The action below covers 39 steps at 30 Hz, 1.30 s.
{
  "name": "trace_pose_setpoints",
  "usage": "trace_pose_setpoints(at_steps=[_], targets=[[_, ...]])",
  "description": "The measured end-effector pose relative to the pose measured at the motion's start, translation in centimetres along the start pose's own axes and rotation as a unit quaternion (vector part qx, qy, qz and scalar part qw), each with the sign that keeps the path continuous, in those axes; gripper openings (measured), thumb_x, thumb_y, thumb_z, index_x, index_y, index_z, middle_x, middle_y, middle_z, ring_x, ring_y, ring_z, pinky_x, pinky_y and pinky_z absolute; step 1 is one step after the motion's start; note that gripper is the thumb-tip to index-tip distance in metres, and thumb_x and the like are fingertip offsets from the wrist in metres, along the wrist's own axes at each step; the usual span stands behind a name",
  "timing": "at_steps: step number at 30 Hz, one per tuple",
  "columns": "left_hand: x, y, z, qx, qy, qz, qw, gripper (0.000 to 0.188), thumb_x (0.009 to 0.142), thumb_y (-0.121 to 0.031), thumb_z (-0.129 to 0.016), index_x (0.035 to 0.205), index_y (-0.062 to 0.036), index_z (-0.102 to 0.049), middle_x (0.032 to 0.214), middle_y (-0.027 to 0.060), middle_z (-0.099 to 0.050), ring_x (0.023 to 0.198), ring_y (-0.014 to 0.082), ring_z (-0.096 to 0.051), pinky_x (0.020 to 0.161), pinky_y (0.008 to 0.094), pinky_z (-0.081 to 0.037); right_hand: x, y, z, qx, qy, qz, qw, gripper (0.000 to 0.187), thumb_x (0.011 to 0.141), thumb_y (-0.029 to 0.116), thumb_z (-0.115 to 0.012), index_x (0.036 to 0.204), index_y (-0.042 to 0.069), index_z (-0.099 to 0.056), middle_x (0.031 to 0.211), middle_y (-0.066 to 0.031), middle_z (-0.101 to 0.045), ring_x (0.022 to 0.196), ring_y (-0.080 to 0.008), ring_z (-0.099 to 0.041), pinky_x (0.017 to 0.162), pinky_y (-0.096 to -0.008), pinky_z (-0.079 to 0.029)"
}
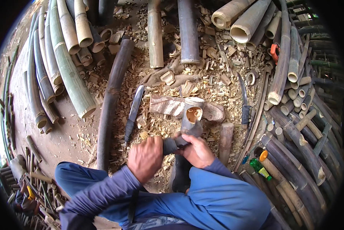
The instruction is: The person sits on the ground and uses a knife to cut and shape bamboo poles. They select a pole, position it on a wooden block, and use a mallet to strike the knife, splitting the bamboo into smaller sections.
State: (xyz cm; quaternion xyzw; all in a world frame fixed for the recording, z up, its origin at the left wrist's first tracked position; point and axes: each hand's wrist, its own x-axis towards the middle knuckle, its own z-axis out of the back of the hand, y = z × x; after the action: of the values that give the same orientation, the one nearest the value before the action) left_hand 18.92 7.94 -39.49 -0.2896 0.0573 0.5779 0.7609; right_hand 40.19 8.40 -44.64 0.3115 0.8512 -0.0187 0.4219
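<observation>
My left hand (145,159) is closed in a fist around the black-wrapped handle (170,145) of a knife. At the other end of that handle, my right hand (197,150) is closed on the knife near its blade (196,129), which is blurred and partly hidden by the fingers. Just beyond both hands, a short bamboo tube (188,123) with a hole cut in its side leans against a wood block (166,106). Pale shavings show inside the hole. The tube's lower part is hidden behind my hands and the knife.
A second black-handled knife (133,113) lies left of the block, another (244,97) to the right. A long dark bamboo pole (112,96) stretches along my left. Bamboo poles are heaped on both sides. A green bottle (260,168) lies at right. Wood chips cover the ground.
</observation>
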Motion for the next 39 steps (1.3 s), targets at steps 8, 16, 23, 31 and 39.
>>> trace_pose_setpoints(at_steps=[8, 16, 23, 31, 39], targets=[[17.0, 2.7, 11.0, 0.124, 0.186, -0.229, 0.947, 0.019, 0.063, -0.016, -0.076, 0.079, -0.0053, -0.074, 0.070, 0.0128, -0.071, 0.068, 0.0326, -0.073, 0.064, 0.0422, -0.058, 3.9, 1.9, -1.7, 0.268, 0.033, -0.022, 0.963, 0.032, 0.106, 0.023, -0.054, 0.124, -0.002, -0.061, 0.118, -0.0186, -0.069, 0.110, -0.0296, -0.069, 0.101, -0.0417, -0.059], [8.5, 4.2, 2.6, -0.130, 0.293, 0.010, 0.947, 0.041, 0.065, -0.020, -0.081, 0.098, 0.0015, -0.072, 0.085, 0.0229, -0.074, 0.078, 0.0347, -0.075, 0.073, 0.0427, -0.060, 3.1, 1.6, 0.3, 0.063, -0.053, -0.054, 0.995, 0.027, 0.101, 0.025, -0.058, 0.106, 0.000, -0.066, 0.103, -0.0163, -0.072, 0.089, -0.0293, -0.072, 0.080, -0.0415, -0.063], [0.7, -9.2, -9.2, -0.361, 0.116, 0.203, 0.903, 0.045, 0.079, -0.016, -0.080, 0.109, 0.0128, -0.063, 0.092, 0.0334, -0.071, 0.087, 0.0449, -0.074, 0.081, 0.0488, -0.061, 0.3, 6.2, 3.5, -0.427, -0.100, -0.043, 0.897, 0.041, 0.102, 0.031, -0.052, 0.086, -0.003, -0.068, 0.083, -0.0135, -0.072, 0.057, -0.0214, -0.067, 0.051, -0.0313, -0.056], [-2.1, -5.4, -12.5, -0.522, 0.003, 0.137, 0.842, 0.058, 0.076, -0.026, -0.089, 0.120, 0.0003, -0.063, 0.091, 0.0158, -0.074, 0.082, 0.0303, -0.073, 0.082, 0.0416, -0.058, 0.7, 3.4, 2.4, -0.459, -0.112, 0.037, 0.881, 0.036, 0.100, 0.027, -0.054, 0.086, -0.002, -0.070, 0.077, -0.0127, -0.070, 0.062, -0.0208, -0.067, 0.054, -0.0346, -0.059], [4.9, -0.5, 4.1, -0.017, -0.050, 0.072, 0.996, 0.016, 0.070, -0.016, -0.073, 0.078, -0.0028, -0.071, 0.070, 0.0174, -0.070, 0.069, 0.0365, -0.072, 0.065, 0.0459, -0.058, 3.0, 1.6, -0.8, -0.022, 0.004, 0.089, 0.996, 0.032, 0.106, 0.030, -0.052, 0.108, 0.002, -0.067, 0.106, -0.0104, -0.073, 0.092, -0.0217, -0.072, 0.077, -0.0406, -0.062]])
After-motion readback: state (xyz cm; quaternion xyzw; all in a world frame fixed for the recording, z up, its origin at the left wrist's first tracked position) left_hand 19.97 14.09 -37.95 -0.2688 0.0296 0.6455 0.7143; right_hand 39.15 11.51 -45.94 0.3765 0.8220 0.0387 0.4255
